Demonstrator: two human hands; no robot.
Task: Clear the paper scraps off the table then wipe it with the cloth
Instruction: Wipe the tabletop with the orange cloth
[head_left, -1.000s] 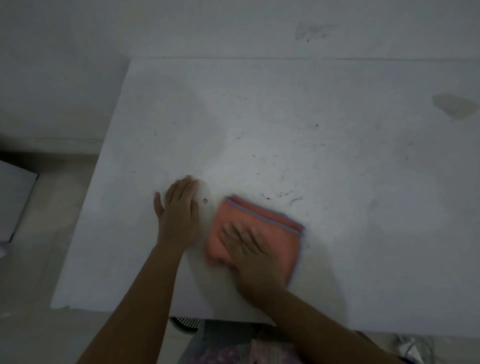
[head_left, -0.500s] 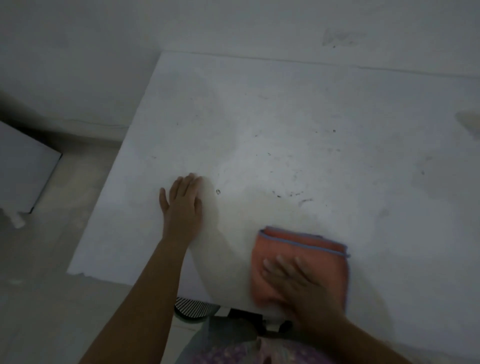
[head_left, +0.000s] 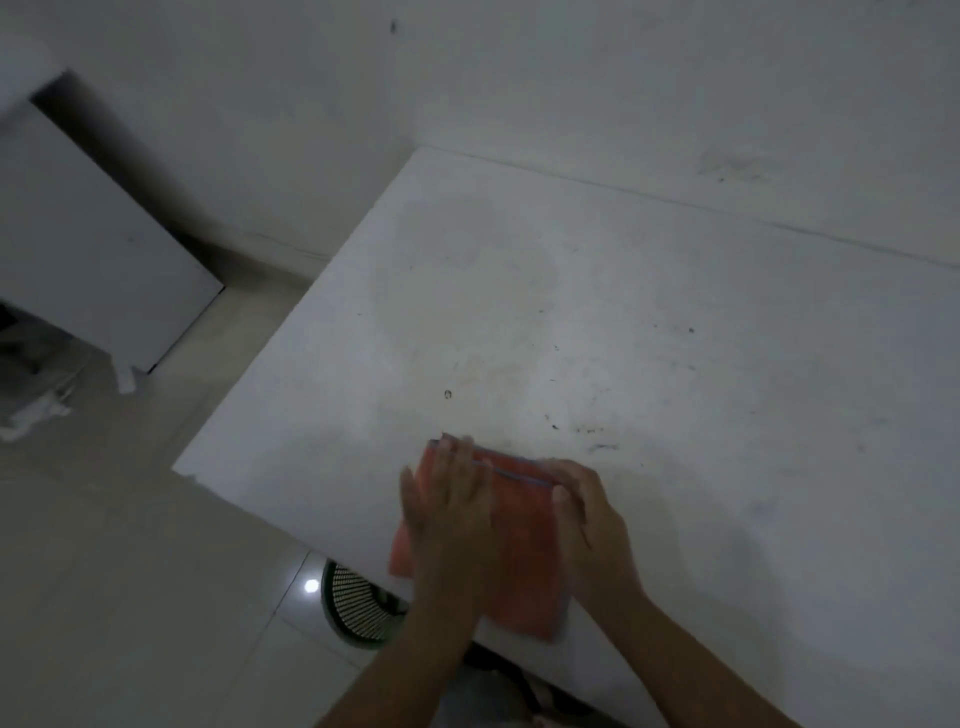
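Two hands are meeting on one folded orange cloth (head_left: 524, 551) near the front edge of the white table (head_left: 701, 364). We are pressing our left hand (head_left: 449, 512), fingers straight and flat, on the cloth's left half. Our right hand (head_left: 589, 525) is lying along its right edge, thumb on the fabric; whether those fingers are curling round it, we cannot tell. The cloth's long axis is running away from us, its near corner overhanging the edge.

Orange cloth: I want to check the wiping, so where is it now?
In the head view, the orange cloth lies at the table's near-left edge, under the left hand and right hand.
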